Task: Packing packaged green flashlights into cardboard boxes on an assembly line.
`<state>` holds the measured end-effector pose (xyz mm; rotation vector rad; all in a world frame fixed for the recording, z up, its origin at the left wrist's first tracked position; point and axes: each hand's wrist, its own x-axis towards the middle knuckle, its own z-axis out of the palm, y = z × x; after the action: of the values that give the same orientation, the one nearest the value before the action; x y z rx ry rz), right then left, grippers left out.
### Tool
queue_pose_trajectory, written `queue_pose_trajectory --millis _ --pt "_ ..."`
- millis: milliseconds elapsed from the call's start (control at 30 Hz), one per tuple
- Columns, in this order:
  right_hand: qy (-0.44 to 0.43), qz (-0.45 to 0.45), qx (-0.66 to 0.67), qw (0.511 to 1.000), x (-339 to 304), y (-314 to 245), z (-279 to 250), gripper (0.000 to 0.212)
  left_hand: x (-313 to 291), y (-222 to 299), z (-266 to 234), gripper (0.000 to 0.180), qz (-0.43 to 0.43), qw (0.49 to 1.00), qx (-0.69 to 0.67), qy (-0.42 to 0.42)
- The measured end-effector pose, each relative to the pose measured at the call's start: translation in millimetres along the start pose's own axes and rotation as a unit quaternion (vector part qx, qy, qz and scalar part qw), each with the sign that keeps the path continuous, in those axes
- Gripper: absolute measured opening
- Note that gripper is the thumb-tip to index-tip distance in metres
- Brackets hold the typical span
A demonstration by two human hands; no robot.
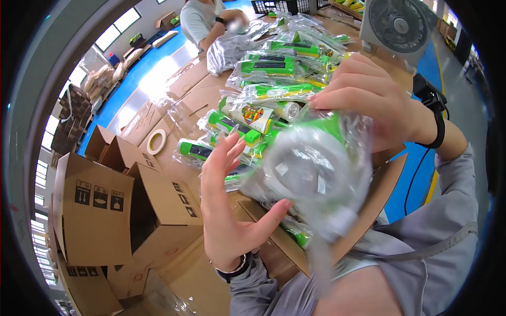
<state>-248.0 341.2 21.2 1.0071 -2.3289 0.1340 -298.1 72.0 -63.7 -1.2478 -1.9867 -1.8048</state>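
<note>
My right hand [371,97] is closed on the top of a clear plastic bag. Inside hangs a green and white flashlight [311,163] with a wide round lens, blurred by motion. Beside it my left hand [226,205] is open, thumb and fingers spread, with nothing in it. Below the bag stands an open carton [387,181], with another green bagged item [298,234] showing inside. Beyond my hands lies a pile of bagged green flashlights [269,66], some with dark panels. A printed card [247,113] shows among them.
Open cardboard boxes [95,210] stand at the left. A tape roll [155,142] lies on the cardboard-covered table [176,118]. At the far side a person [200,23] handles clear bags. A grey fan [398,29] stands at the far right, near a black crate [279,6].
</note>
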Motion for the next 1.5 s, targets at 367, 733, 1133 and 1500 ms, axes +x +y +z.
queue_pose_trajectory --millis 367,733,1133,1500 --pt "-0.501 0.074 0.123 0.854 18 -16 2 0.035 -6 14 -44 0.090 0.003 0.994 0.101 0.035" --pt "-0.425 -0.214 0.038 0.879 16 -22 57 0.010 -4 25 -41 0.059 -0.144 0.945 0.159 -0.247" --pt "-0.484 -0.088 0.166 0.854 -18 -8 85 0.025 -8 23 -42 0.050 -0.143 0.943 0.175 -0.243" --pt "-0.355 0.102 0.026 0.929 -20 -16 51 0.035 -8 25 -42 0.051 -0.157 0.941 0.182 -0.240"
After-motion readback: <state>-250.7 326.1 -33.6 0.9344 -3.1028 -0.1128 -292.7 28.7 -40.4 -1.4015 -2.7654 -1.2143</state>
